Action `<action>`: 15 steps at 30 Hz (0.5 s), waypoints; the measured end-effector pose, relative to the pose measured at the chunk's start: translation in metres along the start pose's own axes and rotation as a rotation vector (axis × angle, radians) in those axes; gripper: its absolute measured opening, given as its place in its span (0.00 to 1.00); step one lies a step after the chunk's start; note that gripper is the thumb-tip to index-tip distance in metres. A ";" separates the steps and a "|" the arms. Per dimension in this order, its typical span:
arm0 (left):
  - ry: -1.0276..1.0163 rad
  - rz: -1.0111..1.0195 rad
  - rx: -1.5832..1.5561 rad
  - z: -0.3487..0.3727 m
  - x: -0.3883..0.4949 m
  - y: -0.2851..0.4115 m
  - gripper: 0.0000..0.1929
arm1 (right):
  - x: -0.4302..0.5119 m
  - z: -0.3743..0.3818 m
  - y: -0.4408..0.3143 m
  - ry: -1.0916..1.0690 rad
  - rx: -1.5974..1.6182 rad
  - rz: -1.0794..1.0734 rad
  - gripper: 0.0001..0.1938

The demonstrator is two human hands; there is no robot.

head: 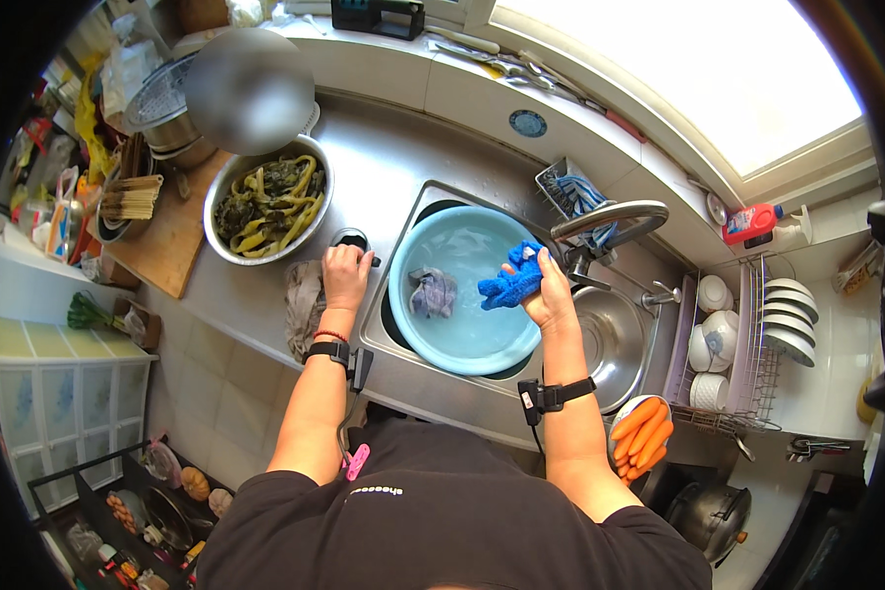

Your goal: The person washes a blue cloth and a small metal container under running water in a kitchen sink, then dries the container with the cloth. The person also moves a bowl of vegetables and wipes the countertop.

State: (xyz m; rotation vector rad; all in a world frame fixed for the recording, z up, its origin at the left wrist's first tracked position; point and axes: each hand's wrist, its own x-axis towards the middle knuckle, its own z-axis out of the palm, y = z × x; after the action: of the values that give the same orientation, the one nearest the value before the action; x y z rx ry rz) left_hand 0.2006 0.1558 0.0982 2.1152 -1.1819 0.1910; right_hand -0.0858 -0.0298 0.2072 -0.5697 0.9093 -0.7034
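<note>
My right hand is closed around a bunched blue cloth, held over the right side of a light-blue plastic basin. The basin sits in the larger sink bowl and holds water. A wet grey cloth lies in it, left of the middle. On the steel counter, my left hand is at a small round cup with a dark inside. Its fingers cover the cup's near side, so I cannot tell how they grip. Beside that hand, a crumpled grey-brown rag lies at the counter's front edge.
A steel bowl of leafy pickled greens stands left, near a wooden cutting board. The faucet arches over the smaller sink bowl. Carrots fill a dish at right, below a dish rack.
</note>
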 end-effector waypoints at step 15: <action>-1.091 -1.303 -1.594 0.017 -0.031 0.193 0.48 | 0.000 0.007 0.013 -0.032 0.229 0.068 0.16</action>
State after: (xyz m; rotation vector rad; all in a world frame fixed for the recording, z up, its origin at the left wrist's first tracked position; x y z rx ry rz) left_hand 0.0262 0.1004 0.1692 0.8962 0.1043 -1.9104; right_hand -0.0757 -0.0201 0.2016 -0.3438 0.8020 -0.7236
